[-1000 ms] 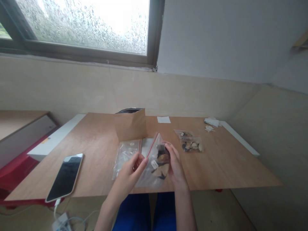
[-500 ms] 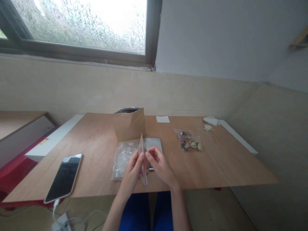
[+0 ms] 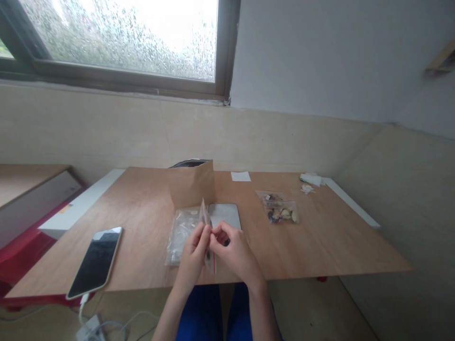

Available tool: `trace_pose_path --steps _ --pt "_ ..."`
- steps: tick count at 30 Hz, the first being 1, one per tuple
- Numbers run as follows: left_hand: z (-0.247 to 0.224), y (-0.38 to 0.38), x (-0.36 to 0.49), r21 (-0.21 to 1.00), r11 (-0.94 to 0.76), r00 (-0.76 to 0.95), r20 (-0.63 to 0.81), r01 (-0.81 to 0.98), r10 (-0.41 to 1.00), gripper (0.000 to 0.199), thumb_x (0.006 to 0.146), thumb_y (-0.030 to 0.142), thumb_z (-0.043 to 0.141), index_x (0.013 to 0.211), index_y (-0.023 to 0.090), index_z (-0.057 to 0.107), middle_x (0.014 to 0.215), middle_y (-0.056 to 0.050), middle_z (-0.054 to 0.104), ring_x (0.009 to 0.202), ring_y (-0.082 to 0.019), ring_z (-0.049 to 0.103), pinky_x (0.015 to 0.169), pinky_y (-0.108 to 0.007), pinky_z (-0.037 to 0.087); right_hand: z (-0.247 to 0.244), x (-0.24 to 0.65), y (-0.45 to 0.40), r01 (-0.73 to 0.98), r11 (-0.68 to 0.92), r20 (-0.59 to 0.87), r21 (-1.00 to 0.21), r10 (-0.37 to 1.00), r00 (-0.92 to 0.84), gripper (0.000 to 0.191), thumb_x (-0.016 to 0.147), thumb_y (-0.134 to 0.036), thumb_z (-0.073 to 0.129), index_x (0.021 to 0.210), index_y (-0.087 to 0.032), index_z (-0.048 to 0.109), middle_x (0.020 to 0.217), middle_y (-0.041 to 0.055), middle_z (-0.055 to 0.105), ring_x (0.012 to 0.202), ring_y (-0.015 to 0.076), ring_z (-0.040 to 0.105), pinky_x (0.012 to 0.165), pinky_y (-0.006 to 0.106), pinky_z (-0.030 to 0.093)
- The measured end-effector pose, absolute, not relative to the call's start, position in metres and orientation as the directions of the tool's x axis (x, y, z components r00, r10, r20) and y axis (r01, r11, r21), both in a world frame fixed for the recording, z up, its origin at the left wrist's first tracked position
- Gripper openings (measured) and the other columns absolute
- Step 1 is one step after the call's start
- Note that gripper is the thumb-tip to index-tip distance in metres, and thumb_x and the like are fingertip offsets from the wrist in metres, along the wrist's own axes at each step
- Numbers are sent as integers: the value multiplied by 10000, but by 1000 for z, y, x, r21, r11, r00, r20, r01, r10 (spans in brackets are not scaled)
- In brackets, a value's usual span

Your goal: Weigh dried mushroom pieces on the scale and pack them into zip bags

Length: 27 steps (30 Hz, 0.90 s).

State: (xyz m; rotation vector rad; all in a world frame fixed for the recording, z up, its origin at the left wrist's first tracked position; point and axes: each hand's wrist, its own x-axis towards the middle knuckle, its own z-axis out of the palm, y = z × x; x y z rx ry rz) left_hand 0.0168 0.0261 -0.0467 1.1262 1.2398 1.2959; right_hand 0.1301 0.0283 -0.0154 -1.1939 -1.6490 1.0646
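Between my hands a small clear zip bag point(image 3: 210, 264) with a red seal line is held on edge above the table. My left hand point(image 3: 194, 248) pinches it from the left side. My right hand point(image 3: 232, 247) is closed too, its thumb and forefinger pressed to the bag at the seal. What the bag contains is mostly hidden by my fingers. Behind it lies a flat silver-grey device point(image 3: 227, 214), partly covered by my right hand. Left of the hands, a larger clear plastic bag point(image 3: 179, 232) lies flat.
A brown paper bag point(image 3: 192, 184) stands at the back. Filled zip bags point(image 3: 282, 210) lie to the right. On the left is a phone point(image 3: 95, 260) with a charging cable. A white paper point(image 3: 241, 176) and crumpled white scraps point(image 3: 309, 182) lie near the wall.
My right hand has moved slightly left, its fingers closing onto the zip bag near my left fingertips. The bag has tilted and shifted a little left.
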Motion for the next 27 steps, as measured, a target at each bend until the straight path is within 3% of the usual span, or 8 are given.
trace_pose_path --steps 4,9,14,17,22,24,27 --pt "-57 27 15 988 -111 -61 118 109 991 333 828 466 443 631 210 363 573 47 349 549 -107 357 521 -223 332 -18 123 30 334 169 142 -927 985 -102 175 783 -274 513 628 -194 528 598 -24 577 570 119 534 541 219 407" --pt "-68 28 15 957 -101 -143 144 271 979 291 851 429 381 643 227 356 536 52 356 510 -121 351 503 -246 292 -31 127 42 391 132 148 -911 989 10 149 727 -257 549 595 -200 510 565 -28 556 531 118 496 508 215 366" --pt "-71 25 6 954 -97 -237 167 282 957 324 862 449 372 630 224 347 562 49 353 531 -122 365 530 -251 300 -46 157 56 418 71 234 -906 905 354 127 744 -261 545 642 -200 500 564 -30 529 537 130 484 544 231 357" --pt "-72 23 7 981 -54 -174 88 188 981 365 848 496 393 616 217 355 550 51 342 513 -115 354 508 -244 294 -46 166 57 499 150 329 -853 898 292 140 817 -284 490 724 -195 545 622 -17 546 567 134 485 578 242 365" --pt "-81 25 8 985 69 -96 -85 -159 992 496 847 585 272 536 207 355 463 36 377 441 -111 380 471 -238 323 -34 167 52 663 340 533 -667 840 105 197 888 -264 440 852 -212 627 833 39 603 771 170 541 771 318 372" --pt "-88 30 4 937 190 -37 -210 -292 977 517 799 637 312 529 201 380 463 24 438 441 -120 440 467 -240 357 -30 169 49 679 385 574 -625 816 65 208 896 -258 447 871 -236 652 882 44 597 841 183 545 815 349 360" --pt "-96 36 1 794 442 91 -448 -418 889 469 761 615 423 660 170 532 637 -26 615 533 -138 566 528 -254 431 -28 170 47 635 447 576 -630 818 -5 246 895 -224 446 829 -257 680 938 45 578 888 189 532 832 373 372"
